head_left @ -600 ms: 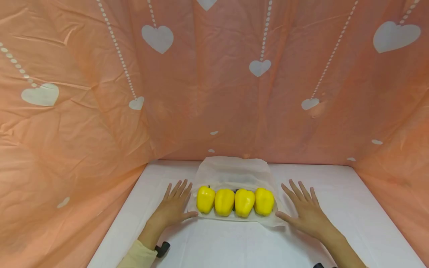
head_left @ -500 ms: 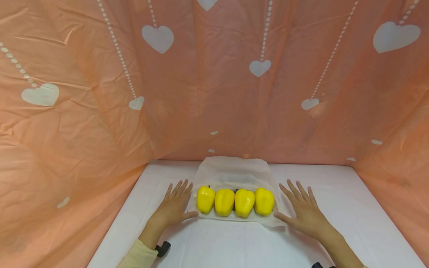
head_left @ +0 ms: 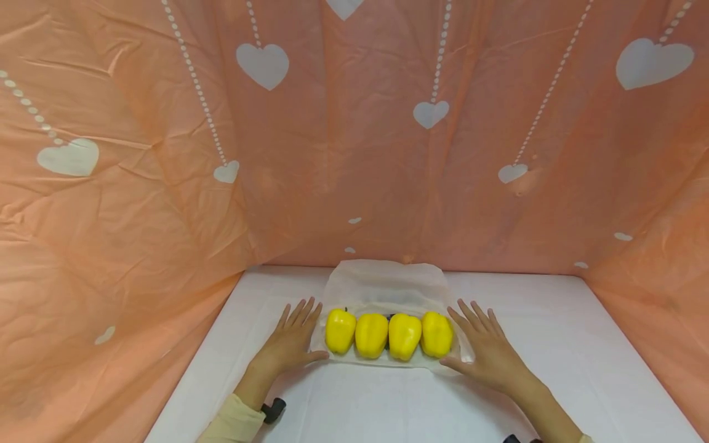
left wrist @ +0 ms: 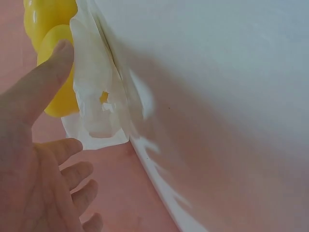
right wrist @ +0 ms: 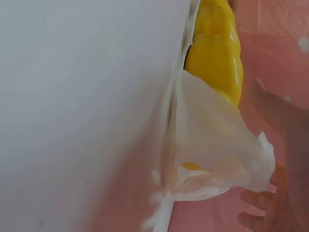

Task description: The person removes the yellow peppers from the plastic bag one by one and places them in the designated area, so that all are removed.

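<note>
Left hand [head_left: 290, 341]: spreads wide with straight fingers, just beyond a pale sleeve [head_left: 229, 421] and a small black wrist piece [head_left: 274, 410]. Right hand [head_left: 488, 354]: spreads likewise, with thumb overlapping the near right corner of a thin translucent bag [head_left: 384, 280] in the head view; cannot tell whether touching. Between both hands, on the white counter [head_left: 399, 400] and atop the bag: four yellow peppers [head_left: 372, 336], side by side in one row. Between the middle two: a dark bit [head_left: 390, 317], too small to make out. At each end, in the wrist views: loose bag film partly across the end pepper, with yellow showing through a ragged opening. Past the counter's far edge and along both sides: creased peach cloth [head_left: 360, 141] with white hearts [head_left: 263, 64] on dotted lines.
</note>
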`<move>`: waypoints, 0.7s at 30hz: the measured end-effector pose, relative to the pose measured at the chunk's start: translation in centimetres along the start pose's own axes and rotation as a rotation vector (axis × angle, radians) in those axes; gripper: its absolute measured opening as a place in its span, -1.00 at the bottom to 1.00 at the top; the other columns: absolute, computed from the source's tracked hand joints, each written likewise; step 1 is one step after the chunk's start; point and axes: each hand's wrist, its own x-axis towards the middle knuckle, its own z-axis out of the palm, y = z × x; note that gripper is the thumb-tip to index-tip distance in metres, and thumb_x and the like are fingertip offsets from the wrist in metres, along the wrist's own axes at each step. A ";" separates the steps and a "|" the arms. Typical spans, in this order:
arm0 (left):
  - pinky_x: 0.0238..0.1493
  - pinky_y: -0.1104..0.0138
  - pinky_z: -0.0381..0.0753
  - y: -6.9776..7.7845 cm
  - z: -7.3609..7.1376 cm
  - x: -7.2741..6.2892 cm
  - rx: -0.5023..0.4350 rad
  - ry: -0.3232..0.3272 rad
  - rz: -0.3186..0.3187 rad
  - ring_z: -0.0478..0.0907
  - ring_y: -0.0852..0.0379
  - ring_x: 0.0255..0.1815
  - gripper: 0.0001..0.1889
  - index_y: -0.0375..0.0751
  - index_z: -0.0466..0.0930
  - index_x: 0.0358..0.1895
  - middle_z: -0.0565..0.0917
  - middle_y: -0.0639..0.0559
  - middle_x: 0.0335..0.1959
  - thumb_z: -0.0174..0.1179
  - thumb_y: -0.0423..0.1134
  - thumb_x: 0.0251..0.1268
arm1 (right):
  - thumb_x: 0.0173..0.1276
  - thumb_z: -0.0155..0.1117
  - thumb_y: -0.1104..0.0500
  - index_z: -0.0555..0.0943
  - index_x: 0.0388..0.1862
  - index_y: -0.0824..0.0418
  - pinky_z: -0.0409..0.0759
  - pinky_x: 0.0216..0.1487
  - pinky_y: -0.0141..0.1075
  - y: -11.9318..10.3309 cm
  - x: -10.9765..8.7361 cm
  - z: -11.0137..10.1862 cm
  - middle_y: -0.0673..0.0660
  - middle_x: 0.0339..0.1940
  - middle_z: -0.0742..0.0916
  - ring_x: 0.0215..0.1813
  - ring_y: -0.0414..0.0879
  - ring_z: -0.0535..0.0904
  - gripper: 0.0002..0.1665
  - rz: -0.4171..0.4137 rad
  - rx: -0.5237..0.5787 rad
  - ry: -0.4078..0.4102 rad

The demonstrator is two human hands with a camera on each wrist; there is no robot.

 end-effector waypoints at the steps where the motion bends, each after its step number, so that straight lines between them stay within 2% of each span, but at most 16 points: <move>1: 0.76 -0.22 -0.20 0.0 0.0 0.1 -0.008 0.002 -0.002 -0.05 -0.28 0.77 0.15 -0.35 0.08 0.72 0.05 -0.31 0.76 0.47 0.23 0.29 | 0.25 0.54 -0.38 0.32 0.70 0.16 -0.11 0.74 0.33 -0.1 0.1 0.1 0.33 0.74 0.28 0.72 0.41 0.09 0.21 -0.005 0.000 0.001; 10: 0.77 -0.19 -0.21 0.5 -0.1 0.2 -0.042 -0.014 -0.008 -0.04 -0.28 0.77 0.15 -0.36 0.08 0.71 0.05 -0.32 0.76 0.52 0.16 0.27 | 0.22 0.61 -0.31 0.36 0.65 0.25 -0.22 0.81 0.04 -0.4 0.5 0.6 0.35 0.71 0.33 0.69 0.38 0.17 0.20 -0.042 0.015 0.012; 17: 0.77 -0.19 -0.20 0.5 0.2 0.3 -0.051 -0.021 -0.007 -0.02 -0.28 0.77 0.16 -0.37 0.07 0.71 0.05 -0.33 0.75 0.54 0.14 0.25 | 0.16 0.69 -0.22 0.43 0.58 0.32 0.08 0.73 0.24 -0.5 1.0 1.0 0.35 0.66 0.40 0.65 0.36 0.27 0.17 -0.072 -0.002 0.031; 21: 0.78 -0.16 -0.20 0.6 0.3 0.3 -0.057 -0.033 -0.015 -0.04 -0.26 0.78 0.17 -0.37 0.05 0.72 0.04 -0.31 0.76 0.54 0.14 0.24 | 0.13 0.71 -0.20 0.43 0.58 0.34 0.14 0.69 0.27 -0.6 1.3 1.2 0.36 0.65 0.42 0.65 0.35 0.29 0.18 -0.063 -0.002 0.022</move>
